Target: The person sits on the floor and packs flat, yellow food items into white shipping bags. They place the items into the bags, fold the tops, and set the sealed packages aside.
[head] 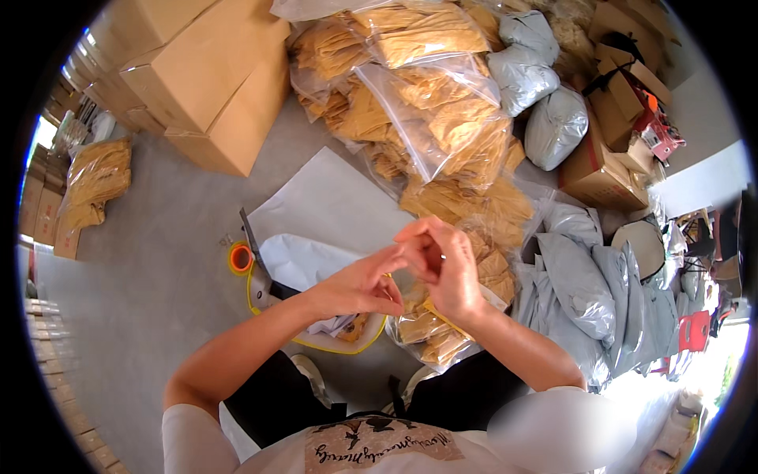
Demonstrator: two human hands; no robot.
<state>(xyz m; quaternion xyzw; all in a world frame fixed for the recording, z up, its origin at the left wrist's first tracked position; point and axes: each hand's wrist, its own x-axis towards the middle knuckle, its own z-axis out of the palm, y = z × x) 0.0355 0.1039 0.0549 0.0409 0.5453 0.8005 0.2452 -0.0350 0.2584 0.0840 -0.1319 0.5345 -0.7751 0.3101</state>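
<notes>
My left hand (358, 284) is raised over a yellow-rimmed basket (367, 342), its fingers bent and apart, with nothing visible in them. Close on its right is my right hand (444, 266), fingers curled towards the thumb; whether something small is between them cannot be told. In and over the basket lie a white plastic bag (308, 258) and papers. A dark-bladed tool (253, 246) leans at the basket's left edge, beside an orange roll of tape (240, 258). Behind the hands a pale grey sheet (325, 189) lies on the floor. Clear bags of tan folded material (438, 118) are heaped beyond my right hand.
Large cardboard boxes (207, 77) stand at the upper left. Grey plastic mailer bags (574, 284) lie in a pile at the right, with stuffed silver-grey bags (556, 127) above them. Opened cartons (610, 160) stand at the upper right. Another bag of tan material (98, 178) sits at the far left.
</notes>
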